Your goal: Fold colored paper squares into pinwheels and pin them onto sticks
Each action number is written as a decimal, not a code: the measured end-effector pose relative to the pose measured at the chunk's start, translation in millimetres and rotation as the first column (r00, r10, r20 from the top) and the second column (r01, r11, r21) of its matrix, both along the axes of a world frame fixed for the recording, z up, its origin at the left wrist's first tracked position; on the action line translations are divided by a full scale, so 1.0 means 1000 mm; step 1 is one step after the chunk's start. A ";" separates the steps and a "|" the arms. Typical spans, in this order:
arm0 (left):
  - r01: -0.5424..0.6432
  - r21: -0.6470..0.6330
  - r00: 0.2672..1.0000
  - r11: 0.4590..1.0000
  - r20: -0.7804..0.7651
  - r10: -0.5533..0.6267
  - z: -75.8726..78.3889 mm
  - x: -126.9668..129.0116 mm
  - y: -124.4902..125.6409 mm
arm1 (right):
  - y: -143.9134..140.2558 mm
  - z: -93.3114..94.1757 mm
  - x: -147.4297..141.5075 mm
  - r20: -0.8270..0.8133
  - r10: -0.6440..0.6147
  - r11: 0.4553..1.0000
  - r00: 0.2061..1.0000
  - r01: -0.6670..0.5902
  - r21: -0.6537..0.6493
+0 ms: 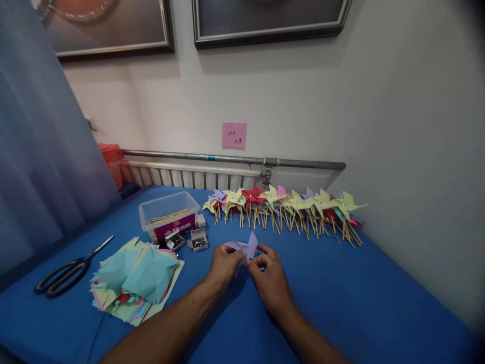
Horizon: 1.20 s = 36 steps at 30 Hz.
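Note:
A lavender paper pinwheel [251, 244] is held above the blue table, with some blades bent up. My left hand [226, 261] is closed on its left side, thumb pressed near the middle. From the right, my right hand [270, 273] pinches the paper's lower right part, fingers curled and close to the left thumb. The fingers hide much of the pinwheel's centre. Whether a pin is in the right fingers I cannot tell. Left of my hands, a small open box of metal pins [199, 241] stands on the cloth.
Finished pinwheels on sticks [295, 202] lie in a row at the back right. A clear plastic tub [170, 215] holds sticks. Cut paper sheets [138, 278] are piled at left, beside black-handled scissors [70, 270]. Another pin box [175, 240] sits against the tub.

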<state>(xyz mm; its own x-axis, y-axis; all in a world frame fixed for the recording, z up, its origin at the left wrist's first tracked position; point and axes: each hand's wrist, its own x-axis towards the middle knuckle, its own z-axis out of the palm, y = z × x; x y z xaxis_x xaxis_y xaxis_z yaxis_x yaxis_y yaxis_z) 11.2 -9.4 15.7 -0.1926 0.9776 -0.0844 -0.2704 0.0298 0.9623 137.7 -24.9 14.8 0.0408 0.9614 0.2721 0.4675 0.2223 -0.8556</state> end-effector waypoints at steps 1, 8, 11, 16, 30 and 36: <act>0.005 0.004 1.000 1.000 0.009 -0.005 0.001 0.000 0.000 | -0.001 0.001 0.000 0.015 -0.003 1.000 1.000 0.003 0.021; -0.034 -0.024 0.997 0.999 0.068 0.036 0.006 -0.001 -0.004 | -0.003 -0.001 0.003 0.040 -0.005 0.996 0.999 0.002 0.084; -0.037 -0.037 0.995 0.999 0.087 0.040 0.006 -0.002 -0.004 | -0.003 -0.004 0.002 0.050 0.006 0.995 0.999 -0.011 0.104; -0.027 -0.036 0.994 0.999 0.107 0.030 0.003 -0.002 -0.002 | -0.001 -0.004 0.003 0.049 0.036 0.994 0.998 -0.041 0.101; 0.075 -0.003 0.982 0.997 0.175 -0.073 0.002 -0.001 -0.004 | 0.009 -0.004 0.009 -0.048 0.130 0.991 0.990 -0.131 -0.016; 0.094 -0.012 0.981 0.996 0.171 -0.091 0.006 -0.004 -0.004 | 0.009 0.004 0.009 -0.216 0.100 0.993 0.971 -0.112 -0.047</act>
